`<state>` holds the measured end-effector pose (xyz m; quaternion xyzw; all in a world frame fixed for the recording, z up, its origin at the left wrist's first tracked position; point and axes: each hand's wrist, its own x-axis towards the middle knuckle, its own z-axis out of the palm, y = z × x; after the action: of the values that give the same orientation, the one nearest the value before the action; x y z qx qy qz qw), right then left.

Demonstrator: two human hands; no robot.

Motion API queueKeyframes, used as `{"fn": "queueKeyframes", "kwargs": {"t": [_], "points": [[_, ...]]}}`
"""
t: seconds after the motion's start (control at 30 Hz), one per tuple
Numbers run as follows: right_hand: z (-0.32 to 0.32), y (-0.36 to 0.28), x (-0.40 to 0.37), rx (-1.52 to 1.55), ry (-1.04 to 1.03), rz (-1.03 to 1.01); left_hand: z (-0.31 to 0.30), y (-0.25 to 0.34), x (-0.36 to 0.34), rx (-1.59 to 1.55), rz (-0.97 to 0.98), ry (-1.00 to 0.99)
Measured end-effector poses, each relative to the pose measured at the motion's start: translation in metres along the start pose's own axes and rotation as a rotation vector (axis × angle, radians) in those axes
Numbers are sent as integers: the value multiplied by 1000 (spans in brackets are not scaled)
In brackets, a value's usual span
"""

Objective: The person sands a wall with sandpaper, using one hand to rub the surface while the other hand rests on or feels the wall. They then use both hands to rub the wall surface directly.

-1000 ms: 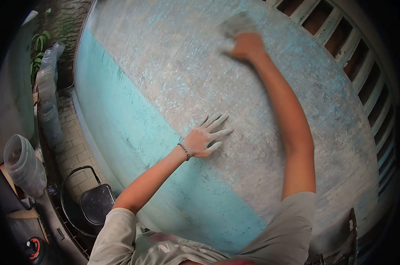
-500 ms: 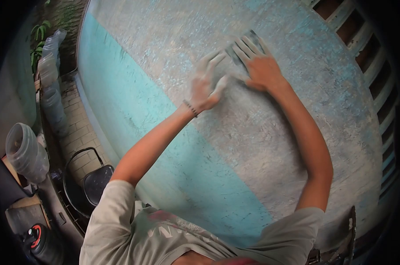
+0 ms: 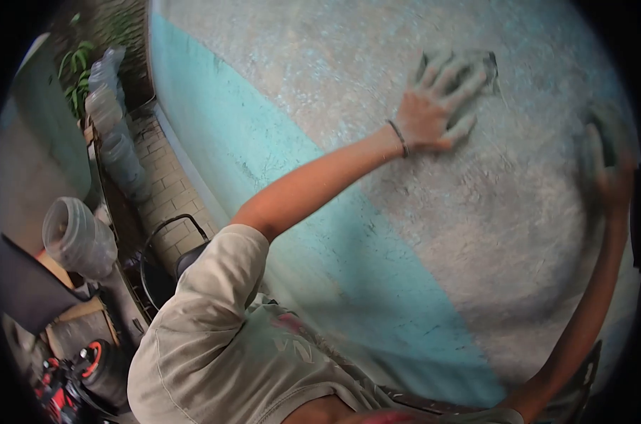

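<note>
My left hand (image 3: pixel 430 109), dusty and with a dark bracelet at the wrist, lies spread on the wall (image 3: pixel 469 233). Its fingers press a dark grey sheet (image 3: pixel 491 71) that looks like sandpaper flat against the surface; the sheet's corner sticks out past the fingertips. Far to the right, near the edge of view, my right hand (image 3: pixel 609 152) is raised by the wall, apart from the sheet. Motion blur and shadow hide its fingers. The worn grey wall surface meets a turquoise painted band (image 3: pixel 299 169) on the left.
At left, stacks of clear plastic tubs (image 3: pixel 80 237) line a ledge beside a narrow brick-paved strip (image 3: pixel 168 169). A black chair (image 3: pixel 158 275) stands close to my left side. Below it is a black and red object (image 3: pixel 73 381). Leafy plants (image 3: pixel 76 67) grow at the back.
My right hand has left the sheet and swung far right. My left hand has moved right onto the sheet, now farther right on the wall. The view has shifted.
</note>
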<state>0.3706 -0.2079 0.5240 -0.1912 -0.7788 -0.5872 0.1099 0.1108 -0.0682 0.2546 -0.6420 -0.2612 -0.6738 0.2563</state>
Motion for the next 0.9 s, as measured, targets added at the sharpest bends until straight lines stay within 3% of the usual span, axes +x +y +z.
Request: {"fn": "queueKeyframes", "kwargs": {"t": [0.03, 0.1, 0.2, 0.27, 0.33, 0.4, 0.47, 0.57, 0.7, 0.9], "points": [[8, 3, -15, 44, 55, 143, 6, -9, 7, -47, 41, 34], [19, 17, -28, 58, 110, 149, 12, -26, 16, -98, 108, 29], [19, 45, -21, -37, 155, -136, 16, -43, 12, -135, 177, -28], [28, 15, -10, -123, 279, -140, 9, -57, -5, -159, 201, -10], [51, 6, -1, -271, 337, -164, -8, -71, -46, -73, 107, -101], [51, 0, 27, -146, 322, -307, -19, -83, -101, -15, -25, -132], [58, -17, 42, -137, 258, -314, -28, -99, -171, 77, -185, -127], [84, -58, 24, -171, 149, -142, -33, -116, -251, -18, -406, -59], [84, -100, -60, -72, 92, -23, -47, -127, -259, 161, -512, -91], [67, -131, -119, -38, 51, 39, -55, -162, -211, 59, -627, -10]]}}
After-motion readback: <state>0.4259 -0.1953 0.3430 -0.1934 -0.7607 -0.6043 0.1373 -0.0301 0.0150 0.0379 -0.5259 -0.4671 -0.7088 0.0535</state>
